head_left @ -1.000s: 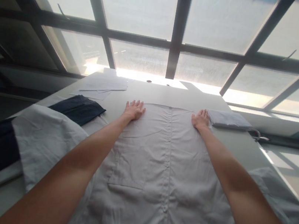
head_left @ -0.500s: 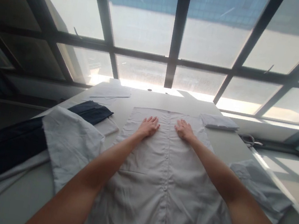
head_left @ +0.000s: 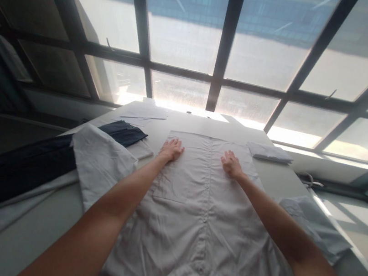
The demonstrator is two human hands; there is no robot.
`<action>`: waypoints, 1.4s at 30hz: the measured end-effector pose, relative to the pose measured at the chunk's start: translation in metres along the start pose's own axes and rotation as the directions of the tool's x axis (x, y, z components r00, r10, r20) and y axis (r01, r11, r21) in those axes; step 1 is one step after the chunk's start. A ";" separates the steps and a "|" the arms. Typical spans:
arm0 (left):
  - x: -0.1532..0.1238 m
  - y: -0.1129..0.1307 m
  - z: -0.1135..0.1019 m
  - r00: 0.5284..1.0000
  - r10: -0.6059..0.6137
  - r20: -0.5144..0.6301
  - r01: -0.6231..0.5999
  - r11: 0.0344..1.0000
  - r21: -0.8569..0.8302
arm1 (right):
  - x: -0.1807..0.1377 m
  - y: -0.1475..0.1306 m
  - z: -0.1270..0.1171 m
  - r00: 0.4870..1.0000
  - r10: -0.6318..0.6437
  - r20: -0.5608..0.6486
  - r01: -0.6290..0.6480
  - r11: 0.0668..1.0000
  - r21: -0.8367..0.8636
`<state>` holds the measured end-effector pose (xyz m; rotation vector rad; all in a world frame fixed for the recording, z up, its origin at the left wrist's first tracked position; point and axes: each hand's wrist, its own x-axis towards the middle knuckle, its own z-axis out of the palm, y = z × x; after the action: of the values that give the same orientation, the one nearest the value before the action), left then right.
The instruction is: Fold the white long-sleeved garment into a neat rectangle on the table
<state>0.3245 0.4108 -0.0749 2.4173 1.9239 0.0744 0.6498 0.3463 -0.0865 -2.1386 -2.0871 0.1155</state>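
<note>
A white button-front shirt (head_left: 190, 185) lies spread on the white table (head_left: 268, 176), its hem at the far end and its collar close to me. Down its middle runs the button placket. My left hand (head_left: 171, 150) rests flat near the shirt's far left edge, fingers spread. On the right half of the cloth, beyond the placket, lies my right hand (head_left: 231, 164), also open with fingers apart. Neither hand grips the fabric. One sleeve (head_left: 99, 160) stretches out to the left, and part of the other (head_left: 312, 224) shows on the right past my forearm.
Dark navy cloth (head_left: 16, 168) lies along the left, with a folded dark piece (head_left: 124, 133) farther back. White papers (head_left: 144, 112) are at the back left. A folded white cloth (head_left: 269, 152) sits at the right. Large windows (head_left: 187, 41) stand behind the table.
My left hand has slid left, away from the placket, to the shirt's edge. My right hand has shifted slightly. The camera view has tilted, and more of the shirt's near end shows.
</note>
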 end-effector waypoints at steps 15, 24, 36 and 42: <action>-0.006 0.003 -0.006 0.999 -0.011 0.032 0.013 0.999 -0.041 | 0.006 0.061 -0.004 0.992 0.128 0.017 -0.126 0.990 -0.070; -0.022 0.084 -0.015 0.994 -0.045 0.100 0.057 0.991 -0.117 | 0.005 0.052 -0.005 0.989 0.150 0.005 -0.150 0.986 -0.072; -0.078 0.149 0.014 0.969 0.241 -0.050 -0.246 0.958 -0.144 | 0.007 0.057 0.001 0.990 0.141 0.003 -0.141 0.988 -0.070; -0.076 0.149 0.015 0.970 0.238 -0.053 -0.243 0.960 -0.142 | 0.006 0.056 -0.004 0.991 0.128 0.035 -0.126 0.990 -0.060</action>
<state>0.4532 0.3036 -0.0797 2.5498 1.5642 0.2609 0.7063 0.3507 -0.0911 -2.3209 -1.9974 0.1132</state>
